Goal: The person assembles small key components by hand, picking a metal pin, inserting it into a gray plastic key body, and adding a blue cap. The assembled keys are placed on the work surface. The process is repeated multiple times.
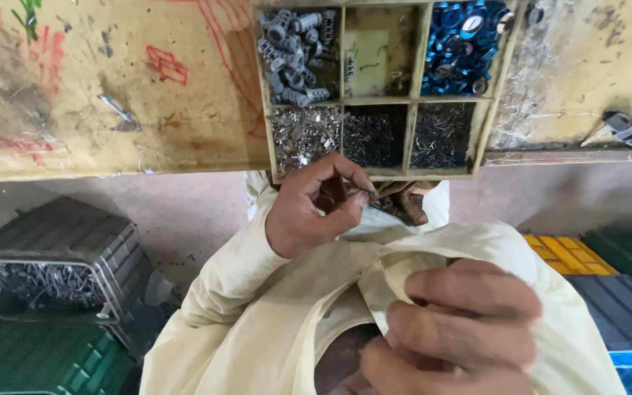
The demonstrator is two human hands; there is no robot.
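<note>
Paint-stained desk (111, 88) carries the parts tray (412, 95) directly ahead. Your nearer left hand (316, 208) pinches a small dark part (369, 194); your right hand (455, 322) grips cloth (396, 281).

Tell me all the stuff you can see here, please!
Sorting tray: one, wooden, six compartments, on the bench edge.
Grey ridged parts: many, top left compartment.
Blue rings: many, top right compartment.
Small metal bits: many, silvery to dark, bottom three compartments.
Workbench: one, worn yellowish, red marks.
Crates: several; grey and green at left, yellow, dark and blue at right.
Left hand: pinching a small dark piece below the tray.
Right hand: fingers curled against the pale garment.
</note>
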